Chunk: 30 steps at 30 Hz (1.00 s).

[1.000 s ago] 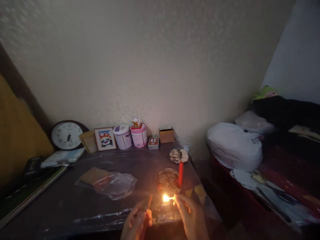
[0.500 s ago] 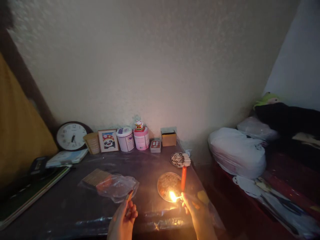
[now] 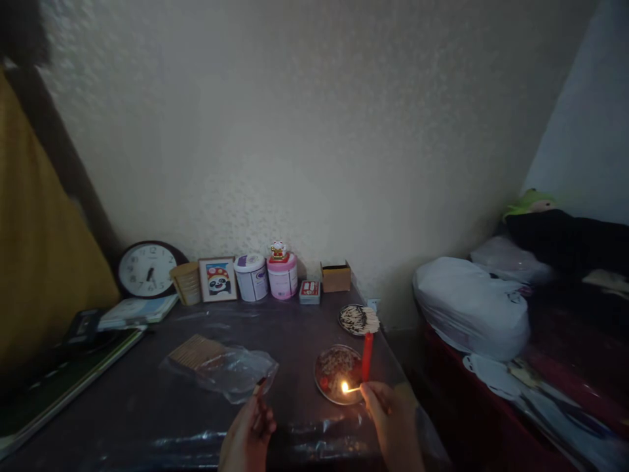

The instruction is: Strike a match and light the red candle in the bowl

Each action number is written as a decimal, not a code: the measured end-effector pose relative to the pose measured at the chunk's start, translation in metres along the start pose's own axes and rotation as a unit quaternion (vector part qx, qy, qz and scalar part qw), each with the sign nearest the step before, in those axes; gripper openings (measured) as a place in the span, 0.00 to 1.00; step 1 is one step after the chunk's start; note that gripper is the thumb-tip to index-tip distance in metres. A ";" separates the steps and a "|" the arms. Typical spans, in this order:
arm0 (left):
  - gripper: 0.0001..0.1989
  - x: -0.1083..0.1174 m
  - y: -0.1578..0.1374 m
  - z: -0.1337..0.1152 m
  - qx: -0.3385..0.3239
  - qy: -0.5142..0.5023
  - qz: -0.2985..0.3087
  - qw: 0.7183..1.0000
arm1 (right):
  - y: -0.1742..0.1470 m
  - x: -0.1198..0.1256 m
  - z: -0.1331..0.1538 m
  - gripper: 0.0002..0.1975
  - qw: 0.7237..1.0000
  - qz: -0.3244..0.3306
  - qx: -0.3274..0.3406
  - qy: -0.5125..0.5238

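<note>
My right hand (image 3: 393, 419) pinches a burning match (image 3: 350, 388), its small flame over the near edge of a round dish (image 3: 330, 377) on the dark table (image 3: 147, 419). A red candle (image 3: 367, 357) stands upright at the dish's right side, unlit, just above my fingers. My left hand (image 3: 248, 436) is low at the table's front and holds a small matchbox (image 3: 259, 387) between its fingers. A second small dish of matches (image 3: 358, 319) sits behind the candle.
A clear plastic bag with a brown bundle (image 3: 221, 364) lies left of the dishes. Along the wall stand a clock (image 3: 147, 270), a framed panda picture (image 3: 218, 279), two tins (image 3: 268, 276) and a small cardboard box (image 3: 335, 276). White bags (image 3: 469, 308) lie on the bed at right.
The match flame has shrunk and the scene is darker. My right hand carried the match from the table's front toward the dish and candle. My left hand drew apart to the left.
</note>
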<state>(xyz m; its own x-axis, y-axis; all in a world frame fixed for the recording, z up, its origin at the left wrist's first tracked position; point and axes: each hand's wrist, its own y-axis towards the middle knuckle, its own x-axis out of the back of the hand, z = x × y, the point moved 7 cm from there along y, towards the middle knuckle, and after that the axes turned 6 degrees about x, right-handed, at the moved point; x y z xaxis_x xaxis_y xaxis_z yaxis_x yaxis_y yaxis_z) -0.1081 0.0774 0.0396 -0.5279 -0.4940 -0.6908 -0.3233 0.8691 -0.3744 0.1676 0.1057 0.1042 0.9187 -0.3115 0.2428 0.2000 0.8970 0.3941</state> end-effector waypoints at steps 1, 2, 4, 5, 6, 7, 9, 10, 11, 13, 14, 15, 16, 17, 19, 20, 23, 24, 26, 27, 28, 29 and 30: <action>0.21 -0.001 -0.001 0.000 0.004 -0.002 -0.001 1.000 | 0.000 -0.001 0.000 0.14 1.000 0.002 0.001 -0.007; 0.22 0.000 -0.002 0.000 0.007 -0.006 -0.007 1.000 | 0.000 -0.002 0.001 0.14 1.000 0.004 0.005 -0.013; 0.21 0.001 -0.002 0.000 0.018 -0.015 -0.011 1.000 | 0.000 -0.004 0.003 0.14 1.000 0.006 0.011 -0.022; 0.20 0.002 -0.002 0.001 0.024 -0.019 -0.008 1.000 | 0.001 -0.004 0.004 0.14 1.000 0.006 0.012 -0.027; 0.18 0.002 -0.001 0.002 0.031 -0.022 0.000 0.999 | 0.001 -0.004 0.005 0.14 0.999 0.004 0.011 -0.031; 0.18 0.003 0.001 0.003 0.036 -0.023 0.007 0.999 | 0.001 -0.004 0.007 0.14 0.999 0.001 0.011 -0.037; 0.18 0.005 0.004 0.007 0.053 -0.030 0.020 0.998 | 0.002 -0.004 0.010 0.15 0.999 -0.007 0.015 -0.045; 0.18 0.006 0.005 0.009 0.058 -0.036 0.021 0.997 | 0.003 -0.004 0.011 0.15 0.999 -0.008 0.020 -0.047; 0.19 0.007 0.006 0.010 0.060 -0.042 0.026 0.997 | 0.003 -0.004 0.013 0.15 0.999 -0.008 0.025 -0.048; 0.21 0.006 0.008 0.012 0.066 -0.050 0.034 0.996 | 0.004 -0.004 0.013 0.15 0.998 -0.007 0.027 -0.054; 0.21 0.006 0.008 0.013 0.067 -0.051 0.038 0.996 | 0.004 -0.004 0.012 0.16 0.998 -0.006 0.024 -0.058; 0.22 0.006 0.009 0.013 0.065 -0.052 0.042 0.996 | 0.004 -0.004 0.011 0.16 0.998 -0.004 0.020 -0.063; 0.22 0.006 0.009 0.014 0.065 -0.051 0.045 0.996 | 0.005 -0.005 0.009 0.16 0.998 -0.003 0.015 -0.066; 0.22 0.007 0.010 0.014 0.064 -0.050 0.045 0.996 | 0.005 -0.006 0.008 0.17 0.998 0.000 0.010 -0.069; 0.21 0.009 0.011 0.015 0.064 -0.044 0.039 0.996 | 0.005 -0.007 0.005 0.17 0.997 0.003 -0.001 -0.071; 0.20 0.010 0.011 0.016 0.066 -0.042 0.035 0.996 | 0.005 -0.007 0.004 0.17 0.997 0.002 -0.006 -0.073; 0.18 0.009 0.011 0.016 0.059 -0.036 0.035 0.997 | 0.005 -0.008 0.003 0.18 0.997 0.002 -0.016 -0.079; 0.19 0.008 0.010 0.016 0.054 -0.033 0.035 0.997 | 0.005 -0.009 0.003 0.18 0.997 0.002 -0.017 -0.081; 0.22 0.007 0.010 0.016 0.049 -0.031 0.026 0.998 | 0.006 -0.009 0.003 0.18 0.996 0.000 -0.018 -0.085; 0.23 0.006 0.009 0.017 0.056 -0.031 0.020 0.998 | 0.006 -0.009 0.002 0.19 0.996 -0.003 -0.018 -0.088; 0.23 0.006 0.009 0.018 0.062 -0.032 0.013 0.997 | 0.006 -0.009 0.002 0.19 0.996 -0.006 -0.017 -0.092; 0.23 0.006 0.009 0.019 0.068 -0.033 0.006 0.997 | 0.007 -0.009 0.002 0.19 0.995 -0.008 -0.015 -0.095; 0.24 0.005 0.008 0.019 0.071 -0.033 0.001 0.997 | 0.007 -0.009 0.002 0.19 0.995 -0.009 -0.014 -0.098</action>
<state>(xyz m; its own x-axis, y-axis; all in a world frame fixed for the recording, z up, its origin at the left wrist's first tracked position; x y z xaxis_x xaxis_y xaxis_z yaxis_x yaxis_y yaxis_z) -0.0986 0.0823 0.0216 -0.4738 -0.4941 -0.7290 -0.2062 0.8670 -0.4537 0.1596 0.1139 0.1065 0.8315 -0.3797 0.4055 0.2275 0.8987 0.3750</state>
